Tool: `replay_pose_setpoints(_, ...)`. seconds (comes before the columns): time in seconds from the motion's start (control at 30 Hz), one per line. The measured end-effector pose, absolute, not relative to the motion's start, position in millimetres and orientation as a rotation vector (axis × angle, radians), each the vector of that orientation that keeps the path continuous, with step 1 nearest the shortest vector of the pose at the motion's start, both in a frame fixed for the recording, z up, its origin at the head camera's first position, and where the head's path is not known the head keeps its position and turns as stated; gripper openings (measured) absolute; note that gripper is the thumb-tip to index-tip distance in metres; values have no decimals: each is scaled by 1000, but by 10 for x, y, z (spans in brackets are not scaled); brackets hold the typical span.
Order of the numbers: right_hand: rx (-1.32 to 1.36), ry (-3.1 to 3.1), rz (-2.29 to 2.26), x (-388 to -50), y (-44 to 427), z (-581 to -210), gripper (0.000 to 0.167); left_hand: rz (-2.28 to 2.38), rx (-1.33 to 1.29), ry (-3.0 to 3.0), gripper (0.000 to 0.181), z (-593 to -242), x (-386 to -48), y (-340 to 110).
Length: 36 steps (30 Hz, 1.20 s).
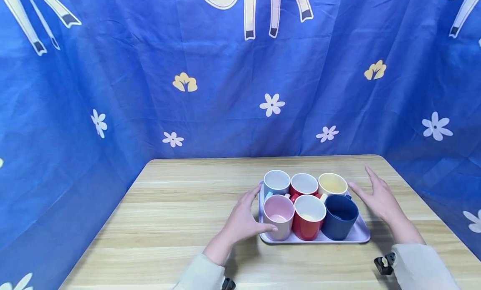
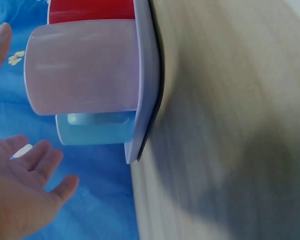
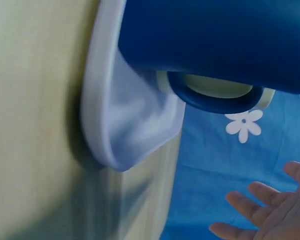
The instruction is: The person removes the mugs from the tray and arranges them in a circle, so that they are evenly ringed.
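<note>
A pale lilac tray [image 1: 363, 235] [image 2: 149, 60] carries two rows of three mugs. In front are a pink mug [image 1: 279, 227] [image 2: 85, 67], a red mug [image 1: 308, 228] and a navy mug [image 1: 340, 224] [image 3: 215, 40]. Behind them stand a light blue mug [image 1: 277, 181] [image 2: 95, 132], another red mug [image 1: 304, 183] and a cream mug [image 1: 332, 183]. My left hand [image 1: 242, 221] [image 2: 25, 195] is spread at the left side, thumb near the pink mug; contact is unclear. On the right, my right hand [image 1: 381, 200] [image 3: 275, 210] hovers with fingers extended, nearest the cream and navy mugs, holding nothing.
A wooden table [image 1: 180, 206] bears the tray right of its middle. Blue cloth [image 1: 225, 94] printed with flowers hangs behind the table and along both sides. A small black device [image 1: 385, 265] sits at the right cuff.
</note>
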State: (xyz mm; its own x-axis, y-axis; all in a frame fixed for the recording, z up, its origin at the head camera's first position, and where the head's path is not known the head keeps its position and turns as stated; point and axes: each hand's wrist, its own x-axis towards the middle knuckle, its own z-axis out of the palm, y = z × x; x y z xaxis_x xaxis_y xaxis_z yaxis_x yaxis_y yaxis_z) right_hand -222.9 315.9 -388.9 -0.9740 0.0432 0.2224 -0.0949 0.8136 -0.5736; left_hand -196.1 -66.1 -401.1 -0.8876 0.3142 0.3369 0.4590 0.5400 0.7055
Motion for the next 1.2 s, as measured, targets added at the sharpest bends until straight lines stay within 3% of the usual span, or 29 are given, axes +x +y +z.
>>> replay_pose_setpoints(0.63,-146,-2838,1167,-2126,3276,-4235,88,-1503,-628,-2502,102,-4198,-1934,-525)
replay_pose_setpoints(1.2,-356,-2659,1845,-1997,3360,-4444,89,-1582,-512,-2482,91,-4304,-1926,-411)
